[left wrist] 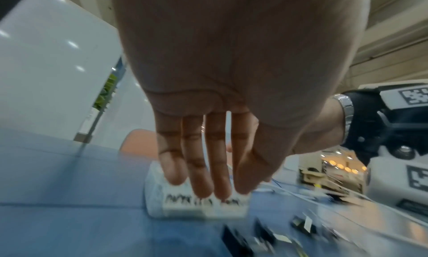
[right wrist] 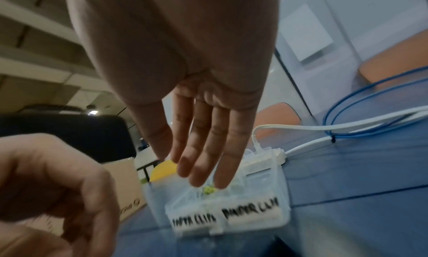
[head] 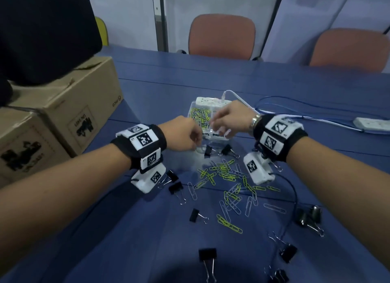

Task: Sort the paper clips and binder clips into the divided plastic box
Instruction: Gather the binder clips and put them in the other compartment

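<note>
1. The divided plastic box (head: 213,139), clear and thin-walled with rounded corners, is sitting on the blue tabletop (head: 168,88) just beyond the scattered clips; two white handwritten labels are showing on its near wall in the right wrist view, and yellow-green and silver paper clips are lying in its far left compartment.
2. The right hand (head: 230,119) is hovering over the box (right wrist: 266,202), fingers (right wrist: 203,169) extended and loosely spread, holding nothing visible.
3. The left hand (head: 182,134) is hanging beside the box's near left corner; the left wrist view is showing its fingers (left wrist: 199,178) straight and together, while the right wrist view is showing them curled, so its grip cannot be told.
4. Loose paper clips (head: 228,175), thin bent wire in silver and yellow-green, are lying tangled nearer the person.
5. Black binder clips (head: 209,151) with folded silver wire handles are lying scattered around them.
6. A white power strip (head: 211,101) is touching the box's far end, with white and blue cables (head: 295,112) trailing right.
7. Brown cardboard boxes (head: 69,114) are standing at left.
</note>
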{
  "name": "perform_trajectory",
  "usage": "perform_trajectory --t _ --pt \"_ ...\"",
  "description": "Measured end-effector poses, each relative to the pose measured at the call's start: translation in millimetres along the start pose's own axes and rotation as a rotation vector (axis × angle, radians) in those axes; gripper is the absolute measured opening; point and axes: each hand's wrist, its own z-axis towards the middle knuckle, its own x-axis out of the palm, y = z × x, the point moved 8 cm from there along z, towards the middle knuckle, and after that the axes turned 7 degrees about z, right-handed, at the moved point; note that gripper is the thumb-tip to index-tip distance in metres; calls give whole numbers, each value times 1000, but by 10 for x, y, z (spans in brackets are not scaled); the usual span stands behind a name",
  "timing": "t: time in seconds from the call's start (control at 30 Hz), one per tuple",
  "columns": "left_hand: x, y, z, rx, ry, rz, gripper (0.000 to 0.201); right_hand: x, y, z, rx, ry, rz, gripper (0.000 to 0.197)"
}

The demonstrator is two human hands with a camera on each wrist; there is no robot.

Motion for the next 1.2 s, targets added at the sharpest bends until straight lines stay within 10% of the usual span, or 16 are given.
perform_trajectory --t 0.4,1.2 --pt "628 -432 -412 92 248 192 16 370 -546 -677 -23 149 -600 52" --pt "683 -640 -299 112 135 207 18 84 24 -540 136 16 -131 41"
